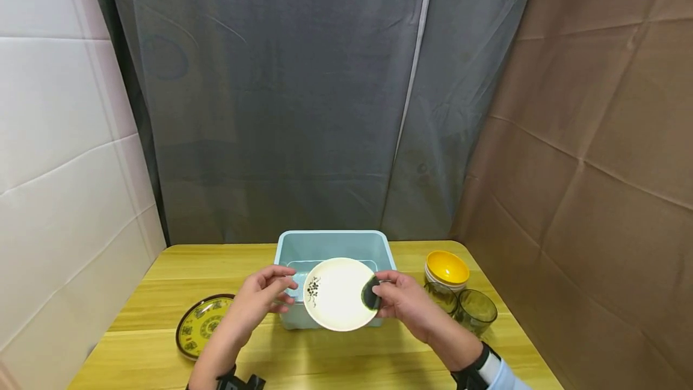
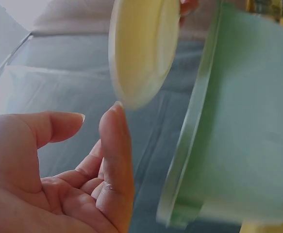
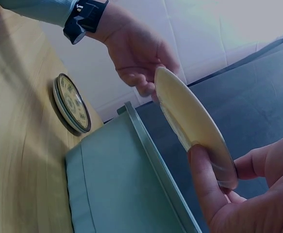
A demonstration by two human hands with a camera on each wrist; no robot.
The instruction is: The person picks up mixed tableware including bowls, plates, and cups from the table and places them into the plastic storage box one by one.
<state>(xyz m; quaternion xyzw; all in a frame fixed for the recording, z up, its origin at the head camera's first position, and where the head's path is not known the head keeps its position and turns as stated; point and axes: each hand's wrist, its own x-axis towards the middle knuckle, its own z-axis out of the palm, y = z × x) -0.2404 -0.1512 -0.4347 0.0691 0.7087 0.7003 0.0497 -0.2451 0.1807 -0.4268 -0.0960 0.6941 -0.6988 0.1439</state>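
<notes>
Grey fabric (image 1: 271,101) backs a yellow wood-grain table (image 1: 141,300). By the near rim of a pale blue rectangular tub (image 1: 331,245), the right hand (image 1: 403,301) pinches a round white plate (image 1: 338,295) at its dark green patch (image 1: 370,294). Its face tilts toward the person, axis running left to right from black floral sprig (image 1: 312,287) to patch. The left hand (image 1: 262,297), digits parted, holds nothing near the plate's left edge.

The right hand (image 3: 262,204) pinches the edge of a pale plate (image 3: 197,121) beside a blue-green bin (image 3: 117,179); the left hand (image 3: 136,51) is at the plate's far edge. Patterned plates (image 3: 74,104) lie stacked on the table (image 3: 20,126).
</notes>
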